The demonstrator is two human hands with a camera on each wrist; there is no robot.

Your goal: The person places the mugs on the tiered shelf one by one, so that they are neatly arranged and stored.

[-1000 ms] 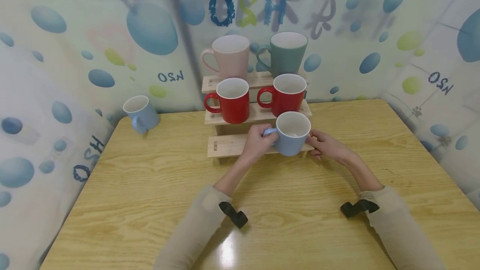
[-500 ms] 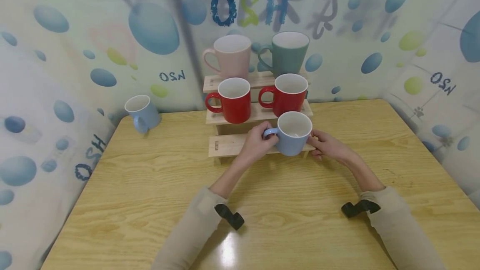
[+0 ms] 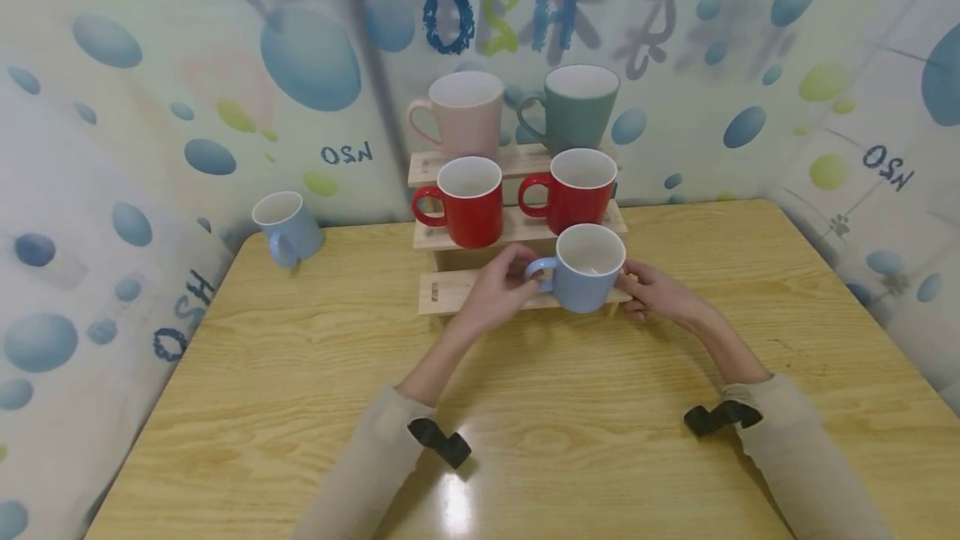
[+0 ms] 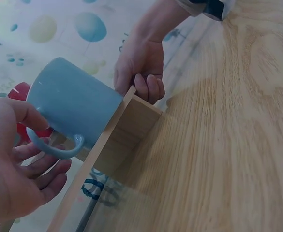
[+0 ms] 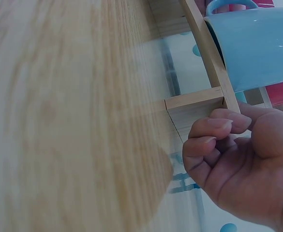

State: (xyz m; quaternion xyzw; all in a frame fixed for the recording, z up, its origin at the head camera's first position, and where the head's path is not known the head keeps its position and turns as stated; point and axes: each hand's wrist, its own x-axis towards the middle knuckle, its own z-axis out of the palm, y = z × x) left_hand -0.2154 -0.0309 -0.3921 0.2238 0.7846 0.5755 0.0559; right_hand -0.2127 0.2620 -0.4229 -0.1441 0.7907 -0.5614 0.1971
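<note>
In the head view, a light blue mug (image 3: 582,293) stands upright on the right end of the lowest board of a three-step wooden rack (image 3: 448,293). My left hand (image 3: 491,294) is around the mug's handle from the left. In the left wrist view its fingers (image 4: 44,179) are relaxed and spread, with a gap between most of them and the handle (image 4: 56,152). My right hand (image 3: 660,294) is at the right end of that board. Seen from the right wrist, its curled fingers and thumb pinch the board's end (image 5: 230,99), close beside the mug.
Two red mugs (image 3: 474,219) stand on the middle step. A pink mug (image 3: 471,127) and a green mug (image 3: 581,119) are on the top one. Another light blue mug (image 3: 298,236) stands at the table's (image 3: 300,373) back left corner, near the patterned backdrop (image 3: 307,140).
My left fingers have loosened from the mug's handle, and that hand has drawn back slightly left. The right hand stays at the board's end, and the mug has not moved on the rack.
</note>
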